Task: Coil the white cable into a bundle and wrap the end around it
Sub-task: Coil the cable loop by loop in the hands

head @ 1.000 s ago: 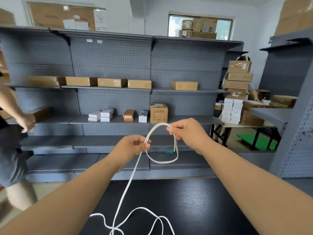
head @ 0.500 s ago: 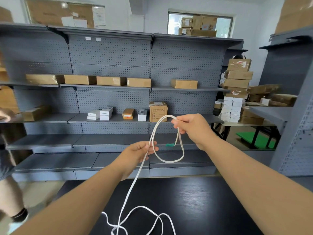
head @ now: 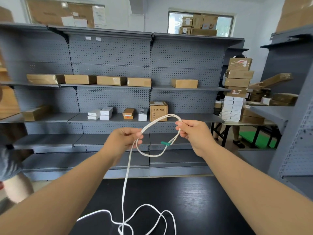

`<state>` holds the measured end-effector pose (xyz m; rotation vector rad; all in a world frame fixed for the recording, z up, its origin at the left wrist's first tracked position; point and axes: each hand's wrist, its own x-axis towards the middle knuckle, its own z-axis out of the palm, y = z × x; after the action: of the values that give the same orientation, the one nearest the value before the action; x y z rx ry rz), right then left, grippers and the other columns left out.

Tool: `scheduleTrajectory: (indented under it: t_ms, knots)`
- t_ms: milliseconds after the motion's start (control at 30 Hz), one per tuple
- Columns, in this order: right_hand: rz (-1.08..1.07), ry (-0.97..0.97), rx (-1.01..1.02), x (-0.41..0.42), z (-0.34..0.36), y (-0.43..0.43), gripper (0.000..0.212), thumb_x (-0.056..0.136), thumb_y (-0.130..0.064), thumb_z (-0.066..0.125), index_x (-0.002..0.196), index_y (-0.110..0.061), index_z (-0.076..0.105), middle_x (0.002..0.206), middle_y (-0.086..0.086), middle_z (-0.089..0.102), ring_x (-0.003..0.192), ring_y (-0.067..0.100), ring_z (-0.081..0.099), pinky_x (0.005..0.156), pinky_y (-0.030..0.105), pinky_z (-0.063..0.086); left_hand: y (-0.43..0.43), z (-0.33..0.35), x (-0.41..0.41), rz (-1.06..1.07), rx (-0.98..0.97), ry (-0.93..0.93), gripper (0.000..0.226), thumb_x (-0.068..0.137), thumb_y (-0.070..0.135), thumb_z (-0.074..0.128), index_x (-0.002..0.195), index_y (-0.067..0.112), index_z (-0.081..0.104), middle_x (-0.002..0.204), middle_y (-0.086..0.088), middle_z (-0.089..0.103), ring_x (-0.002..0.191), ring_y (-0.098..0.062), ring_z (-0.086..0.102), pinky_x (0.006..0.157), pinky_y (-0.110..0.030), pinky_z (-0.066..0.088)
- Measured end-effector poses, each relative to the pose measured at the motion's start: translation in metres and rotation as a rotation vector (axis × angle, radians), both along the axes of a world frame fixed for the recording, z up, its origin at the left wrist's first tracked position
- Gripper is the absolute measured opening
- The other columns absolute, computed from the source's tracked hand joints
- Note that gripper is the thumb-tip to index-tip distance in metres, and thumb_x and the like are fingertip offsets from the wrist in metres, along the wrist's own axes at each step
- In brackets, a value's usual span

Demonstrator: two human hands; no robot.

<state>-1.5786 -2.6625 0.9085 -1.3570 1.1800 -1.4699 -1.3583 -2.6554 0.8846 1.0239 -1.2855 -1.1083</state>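
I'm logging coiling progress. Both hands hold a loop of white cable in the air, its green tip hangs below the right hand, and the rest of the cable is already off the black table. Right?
Not quite. The head view shows the white cable running down from the left hand to loose curls lying on the black table. The rest stands: the right hand holds the loop, green tip below.

The white cable (head: 125,182) runs off the bottom edge where its loose loops lie near the front edge of the dark surface (head: 194,200). Its strands vanish inside the left hand (head: 122,141) and right hand (head: 193,134). A blurred person (head: 11,167) is cut by the left edge.
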Motion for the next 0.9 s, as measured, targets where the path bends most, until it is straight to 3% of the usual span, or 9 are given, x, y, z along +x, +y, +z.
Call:
scheduleTrajectory:
  t_ms: [100,267,433,633,900]
  knots:
    - [0.006,-0.115,0.063,0.006,-0.007,0.0,0.011,0.089,-0.011,0.059,0.093,-0.006,0.068,0.076,0.006,0.063,0.061,0.009,0.045,0.061,0.017,0.045,-0.001,0.013,0.003,0.037,-0.048,-0.085,0.012,0.087,0.004,0.06,0.083,0.012,0.067,0.065,0.005,0.069,0.057,-0.009,0.062,0.066,-0.022,0.055]
    - [-0.033,-0.209,0.128,0.014,-0.012,0.0,0.008,0.089,-0.012,0.06,0.09,-0.008,0.067,0.075,0.004,0.064,0.057,0.007,0.044,0.054,0.012,0.046,-0.001,0.023,0.002,0.065,-0.072,-0.155,0.012,0.089,0.006,0.06,0.083,0.015,0.066,0.07,0.0,0.066,0.055,-0.008,0.06,0.062,-0.021,0.055]
    - [-0.034,-0.15,0.15,0.016,-0.013,0.002,0.015,0.09,-0.012,0.059,0.077,-0.011,0.065,0.074,0.005,0.06,0.062,0.01,0.049,0.07,0.022,0.051,0.0,0.027,0.001,0.067,-0.084,-0.172,0.01,0.09,0.006,0.058,0.087,0.012,0.065,0.073,-0.003,0.064,0.054,-0.007,0.059,0.056,-0.017,0.053]
    - [0.12,-0.157,0.25,0.014,-0.012,0.006,0.012,0.092,-0.01,0.054,0.084,-0.004,0.059,0.079,0.012,0.063,0.066,0.013,0.056,0.054,0.016,0.052,0.0,0.027,0.003,0.087,-0.093,-0.181,0.013,0.091,0.004,0.054,0.088,0.011,0.065,0.074,-0.004,0.062,0.062,-0.015,0.056,0.059,-0.018,0.054]
    - [0.263,-0.167,0.261,0.01,-0.011,0.007,0.003,0.089,-0.001,0.057,0.088,-0.004,0.058,0.082,0.013,0.062,0.073,0.016,0.059,0.057,0.017,0.053,-0.002,0.028,0.002,0.095,-0.077,-0.158,0.013,0.092,0.004,0.054,0.089,0.01,0.064,0.075,-0.005,0.062,0.063,-0.015,0.056,0.058,-0.018,0.054]
